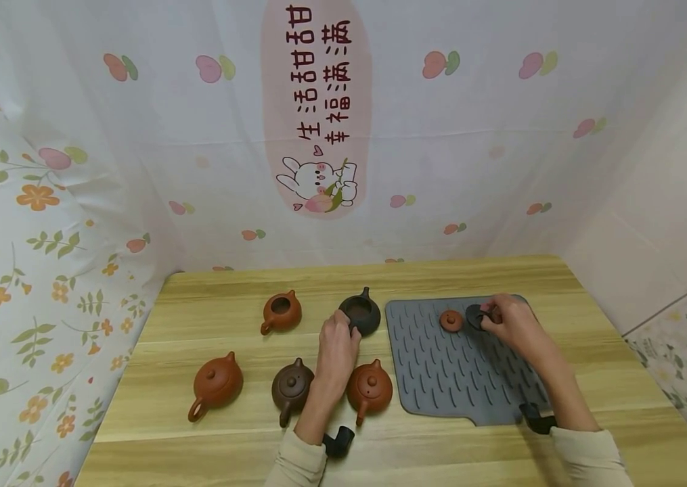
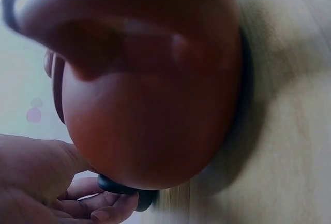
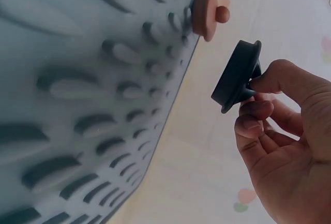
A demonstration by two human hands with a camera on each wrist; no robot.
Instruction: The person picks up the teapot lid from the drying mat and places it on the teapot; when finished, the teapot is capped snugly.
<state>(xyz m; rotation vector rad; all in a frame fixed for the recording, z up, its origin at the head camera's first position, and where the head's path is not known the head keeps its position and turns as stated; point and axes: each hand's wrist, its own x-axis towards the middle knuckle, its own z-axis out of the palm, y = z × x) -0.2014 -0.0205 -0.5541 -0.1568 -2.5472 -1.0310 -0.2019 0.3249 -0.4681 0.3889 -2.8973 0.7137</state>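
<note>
With thumb and fingers, my left hand (image 1: pixel 338 348) grips the handle of a black teapot (image 1: pixel 369 323), whose top is uncovered. In the left wrist view a reddish-brown teapot (image 2: pixel 150 120) fills the foreground and partly hides the black handle (image 2: pixel 124 187) between my fingers. My right hand (image 1: pixel 512 323) pinches the knob of a black teapot lid (image 3: pixel 238 76), tilted and held over the far right of a grey ridged mat (image 1: pixel 440 379). Just left of it on the mat lies an orange-brown lid (image 1: pixel 451 320), knob up.
An orange-brown teapot without its lid (image 1: pixel 282 311) stands at the back left. Nearer the front are a lidded orange teapot (image 1: pixel 218 382), a dark brown lidded teapot (image 1: pixel 292 385) and a lidded reddish teapot (image 1: pixel 370 389), the last two on either side of my left forearm. A patterned cloth (image 1: pixel 410 155) hangs behind the table.
</note>
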